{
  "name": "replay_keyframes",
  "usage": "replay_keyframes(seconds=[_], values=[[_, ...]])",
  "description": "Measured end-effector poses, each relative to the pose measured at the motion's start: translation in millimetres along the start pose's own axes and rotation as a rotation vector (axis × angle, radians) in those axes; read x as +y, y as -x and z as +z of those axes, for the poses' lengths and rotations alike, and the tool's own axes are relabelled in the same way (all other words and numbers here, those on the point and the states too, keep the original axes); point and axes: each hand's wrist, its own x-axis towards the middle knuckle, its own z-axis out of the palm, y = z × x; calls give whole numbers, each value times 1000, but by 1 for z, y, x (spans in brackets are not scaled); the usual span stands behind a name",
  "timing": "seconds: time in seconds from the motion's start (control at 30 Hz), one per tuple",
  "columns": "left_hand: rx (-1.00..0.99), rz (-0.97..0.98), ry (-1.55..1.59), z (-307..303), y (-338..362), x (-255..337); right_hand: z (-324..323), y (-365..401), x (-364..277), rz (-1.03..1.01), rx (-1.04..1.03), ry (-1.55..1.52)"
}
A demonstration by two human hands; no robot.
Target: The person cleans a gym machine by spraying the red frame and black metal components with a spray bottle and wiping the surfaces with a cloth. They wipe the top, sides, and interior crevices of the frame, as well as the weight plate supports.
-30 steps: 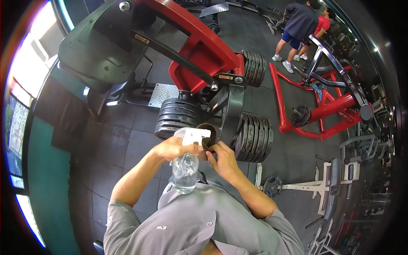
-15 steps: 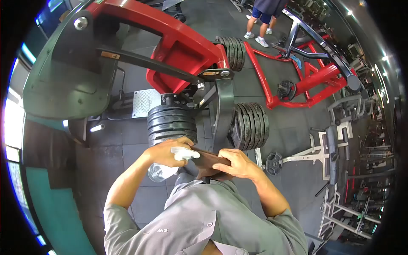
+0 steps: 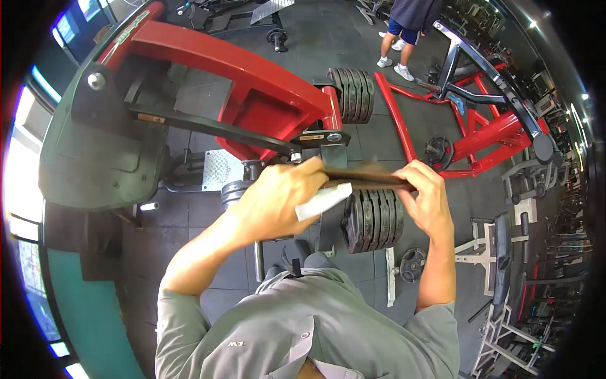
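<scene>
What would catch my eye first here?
A brown cloth stretched between the left hand and right hand, mid-frame, with a white sprayer tucked under the left. Behind it rises a big red machine with black plates below; a person stands far back, top right.

- Twelve o'clock of the left hand (image 3: 278,202): red machine arm (image 3: 252,82) close ahead, blocking
- Between the hands a taut cloth (image 3: 366,178) closes the gap to the right hand (image 3: 432,202)
- Six o'clock: weight plates (image 3: 372,218) just beneath
- Two o'clock: red frame (image 3: 486,136); bare floor (image 3: 382,142) lies open between it and the machine
</scene>
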Motion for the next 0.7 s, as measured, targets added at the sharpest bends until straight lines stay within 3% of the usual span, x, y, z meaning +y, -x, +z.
replay_keyframes(seconds=[0.03, 0.07, 0.13, 0.33, 0.47, 0.53, 0.6, 0.63, 0.7], values=[[-80, -34, 8, 1, -2, 3, -1, 1, 7, -36, -8, 29], [-134, -225, 162, 8, -2, 6, -2, 3, 15, -73, -18, 58], [-112, -225, 260, 43, 2, 1, 22, 15, 44, -6, -102, 45], [-340, -482, 490, 205, 41, -37, 154, 78, 153, 133, -250, -64], [-281, -577, 481, 251, 46, -65, 187, 70, 194, 175, -304, -145], [-219, -637, 456, 256, 33, -89, 196, 29, 214, 174, -285, -155], [-12, -631, 567, 239, 10, -107, 219, -13, 234, 141, 13, -62], [25, -619, 558, 232, 3, -113, 224, -32, 227, 303, 87, 183], [81, -643, 528, 215, -5, -116, 257, -28, 227, 227, 86, 258]])
